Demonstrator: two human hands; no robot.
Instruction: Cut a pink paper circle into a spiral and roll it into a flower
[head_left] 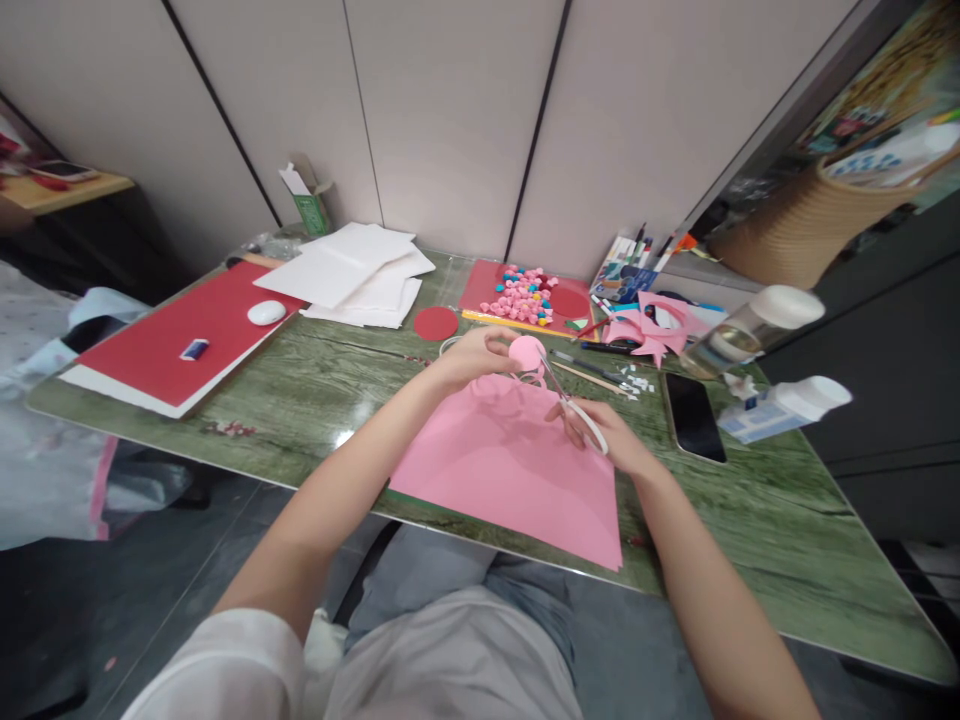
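Observation:
Between the fingers of my left hand (484, 355) is a round piece of pink paper (526, 353). My right hand (600, 428) grips white-handled scissors (589, 425), whose blades reach up to the right edge of that circle. Thin curled pink offcuts (534, 379) hang just under it. Below both hands lie pink paper sheets (517, 470) on the green table (750, 530). A black pen (589, 367) and a wooden stick (592, 378) lie beyond my right hand.
Small pink and blue pieces (521, 298) sit on a red sheet at the back. White sheets (337, 265) and red card (180, 340) lie left. A phone (694, 415), a clear bottle (750, 335) and a white-capped bottle (784, 410) stand right. Another person's clothing (52, 450) shows far left.

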